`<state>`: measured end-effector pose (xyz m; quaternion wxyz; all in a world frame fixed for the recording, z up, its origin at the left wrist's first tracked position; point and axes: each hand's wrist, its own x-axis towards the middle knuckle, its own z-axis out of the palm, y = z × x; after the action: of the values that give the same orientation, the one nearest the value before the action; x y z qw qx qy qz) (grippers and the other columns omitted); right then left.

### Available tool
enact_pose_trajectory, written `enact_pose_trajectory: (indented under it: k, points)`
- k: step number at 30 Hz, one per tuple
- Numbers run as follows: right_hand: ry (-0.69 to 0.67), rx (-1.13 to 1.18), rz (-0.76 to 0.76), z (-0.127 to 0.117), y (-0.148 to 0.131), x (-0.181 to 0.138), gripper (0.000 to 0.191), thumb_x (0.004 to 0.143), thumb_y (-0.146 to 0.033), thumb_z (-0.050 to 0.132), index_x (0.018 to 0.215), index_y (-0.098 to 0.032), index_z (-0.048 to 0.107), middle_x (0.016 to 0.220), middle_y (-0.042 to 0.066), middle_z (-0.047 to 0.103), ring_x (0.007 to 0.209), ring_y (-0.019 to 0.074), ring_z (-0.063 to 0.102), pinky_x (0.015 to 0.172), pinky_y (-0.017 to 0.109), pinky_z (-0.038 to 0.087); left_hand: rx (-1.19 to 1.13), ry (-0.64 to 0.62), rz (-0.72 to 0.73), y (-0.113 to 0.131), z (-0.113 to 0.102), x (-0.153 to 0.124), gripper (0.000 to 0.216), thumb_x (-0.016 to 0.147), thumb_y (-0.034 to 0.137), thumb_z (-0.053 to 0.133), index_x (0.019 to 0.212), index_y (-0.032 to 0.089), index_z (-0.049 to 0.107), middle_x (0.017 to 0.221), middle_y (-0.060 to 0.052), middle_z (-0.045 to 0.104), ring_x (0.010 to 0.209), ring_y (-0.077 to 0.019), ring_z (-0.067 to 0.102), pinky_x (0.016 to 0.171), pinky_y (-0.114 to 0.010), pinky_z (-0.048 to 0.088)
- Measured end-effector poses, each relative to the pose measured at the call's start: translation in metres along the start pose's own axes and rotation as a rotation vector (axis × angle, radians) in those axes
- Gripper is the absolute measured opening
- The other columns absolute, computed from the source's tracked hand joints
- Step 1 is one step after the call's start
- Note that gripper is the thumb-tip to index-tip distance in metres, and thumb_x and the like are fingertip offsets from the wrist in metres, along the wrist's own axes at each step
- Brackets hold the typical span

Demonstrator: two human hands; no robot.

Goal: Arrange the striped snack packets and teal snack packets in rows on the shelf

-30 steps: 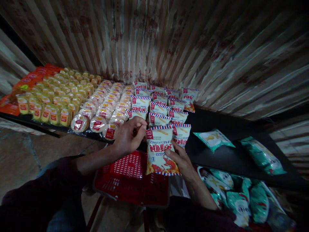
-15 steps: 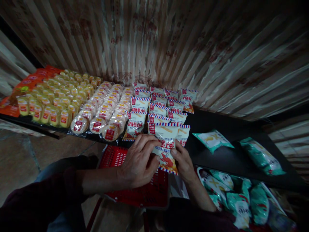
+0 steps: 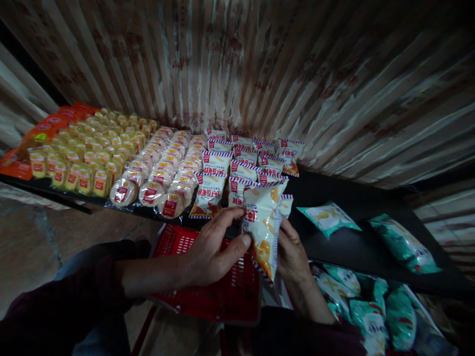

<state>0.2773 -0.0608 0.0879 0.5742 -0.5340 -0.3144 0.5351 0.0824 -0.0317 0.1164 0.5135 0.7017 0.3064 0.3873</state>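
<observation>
At the far left of the black table (image 3: pixel 315 190), orange packets (image 3: pixel 48 131) are laid flat, and yellow packs (image 3: pixel 84 179) are set beside them in close rows. Next, round wrapped packs (image 3: pixel 150 193) are lined up in three overlapping columns. Below the table edge, a red basket (image 3: pixel 208 302) is seen, partly covered by the left hand (image 3: pixel 213 247). Striped-edged white bags (image 3: pixel 210 194) are arranged in overlapping rows to the right of the round packs. In front of these, a snack bag (image 3: pixel 261 222) of the same kind is held up, turned at an angle; its left side is pinched between the left thumb and fingers. Its right side is supported by the right hand (image 3: pixel 293 249), whose fingers are largely hidden, so the exact grip cannot be judged. Farther right, two green-and-white bags (image 3: pixel 330 216) are laid apart on the table, and more green bags (image 3: pixel 371 321) are heaped below its edge.
</observation>
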Motion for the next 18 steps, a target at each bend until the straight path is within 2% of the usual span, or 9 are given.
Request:
enact_pose_trajectory:
  k: [5, 9, 13, 18]
  points:
    - [-0.048, -0.022, -0.108, 0.002, 0.007, 0.0, 0.046, 0.072, -0.041, 0.078, 0.115, -0.036, 0.066, 0.131, -0.001, 0.063, 0.128, 0.0283, 0.052, 0.106, 0.049, 0.042, -0.242, -0.018, -0.23, 0.002, 0.0, 0.001, 0.054, 0.087, 0.048, 0.055, 0.13, 0.018, 0.046, 0.131, -0.015, 0.057, 0.12, -0.0295, 0.053, 0.104, -0.05, 0.042]
    - [-0.061, -0.054, -0.216, 0.002, 0.013, 0.0, 0.042, 0.074, -0.039, 0.077, 0.115, -0.036, 0.066, 0.143, -0.002, 0.051, 0.138, 0.0257, 0.039, 0.114, 0.05, 0.031, -0.427, -0.079, -0.294, 0.002, 0.001, 0.004, 0.06, 0.083, 0.049, 0.062, 0.132, 0.017, 0.045, 0.132, -0.015, 0.057, 0.121, -0.0294, 0.054, 0.103, -0.048, 0.044]
    - [-0.035, -0.114, -0.257, 0.001, 0.017, -0.003, 0.041, 0.075, -0.039, 0.076, 0.114, -0.033, 0.067, 0.149, 0.0, 0.044, 0.141, 0.0265, 0.033, 0.115, 0.051, 0.029, -0.592, -0.162, -0.321, 0.0, 0.003, 0.009, 0.062, 0.08, 0.048, 0.067, 0.129, 0.016, 0.047, 0.128, -0.014, 0.059, 0.117, -0.0267, 0.057, 0.105, -0.046, 0.042]
    - [-0.041, -0.264, -0.351, 0.004, 0.019, -0.005, 0.036, 0.076, -0.033, 0.076, 0.111, -0.032, 0.069, 0.153, -0.001, 0.037, 0.143, 0.0266, 0.03, 0.115, 0.046, 0.031, -0.59, -0.078, -0.395, -0.01, 0.008, 0.013, 0.066, 0.073, 0.05, 0.074, 0.123, 0.015, 0.051, 0.122, -0.014, 0.063, 0.11, -0.0251, 0.06, 0.098, -0.041, 0.047]
